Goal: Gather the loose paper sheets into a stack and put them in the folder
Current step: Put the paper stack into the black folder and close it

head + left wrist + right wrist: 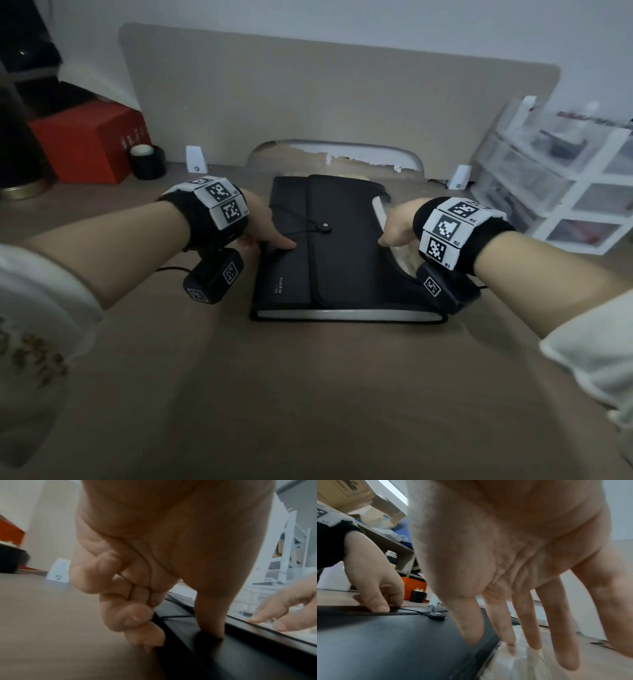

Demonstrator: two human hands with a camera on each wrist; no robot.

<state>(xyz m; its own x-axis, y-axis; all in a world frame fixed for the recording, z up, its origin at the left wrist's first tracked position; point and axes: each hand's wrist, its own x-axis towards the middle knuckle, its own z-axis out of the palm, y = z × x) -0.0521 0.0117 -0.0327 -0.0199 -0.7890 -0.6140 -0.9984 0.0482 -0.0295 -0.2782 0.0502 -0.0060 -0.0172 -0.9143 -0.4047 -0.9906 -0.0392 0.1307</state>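
Head view: a black folder (342, 246) lies flat on the tabletop (308, 394), its flap down over the front and a cord running to a round button (325, 225). The left hand (263, 222) grasps the folder's left edge, thumb on top. The right hand (399, 226) hangs released over the right end, where white paper sheets (383, 209) show in the curved opening. Small pale print sits near the folder's near left corner, too small to read. A red box (89, 140) far left carries gold marks I cannot make out; clear drawers (555, 185) stand at the far right.

Left wrist view: the left hand (154, 561) pinches the folder (231, 655) edge, thumb pressing down from above, the other fingers (130, 616) curled against the side at the tabletop.

Right wrist view: the right hand (513, 574) has straight, spread fingers (556, 622) pointing down at the paper sheets (522, 662) that stick out beside the folder (393, 642); whether the tips touch paper I cannot tell.

The sheets look mostly inside already. To finish well, I would keep the left hand steadying the folder while flat right fingertips push the sheets evenly inward, so no corner buckles before the cord is wound on the button.
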